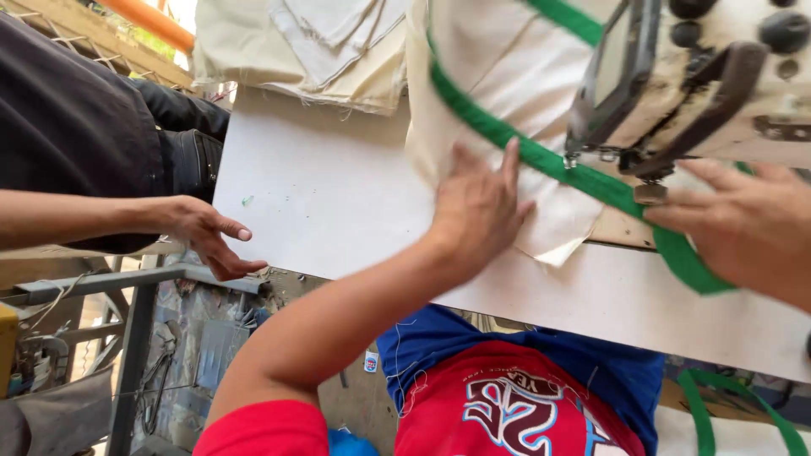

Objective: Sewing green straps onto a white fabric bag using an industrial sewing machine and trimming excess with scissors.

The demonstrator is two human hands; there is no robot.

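The cream cloth (498,76) with its green strap (541,160) lies on the white desk (329,194), running under the sewing machine (710,76). Your left hand (477,207) is spread flat, fingers apart, pressing the cloth just beside the strap. Your right hand (743,224) is loosely open, fingers resting on the strap near the presser foot. Another person's hand (207,232) hangs open at the desk's edge.

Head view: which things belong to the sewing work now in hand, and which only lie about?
In use:
- left hand, flat on cream cloth piece
- right hand, on green webbing strap
- worn cream sewing machine

Lying about:
- stack of folded cream cloth
- another person's hand at white table
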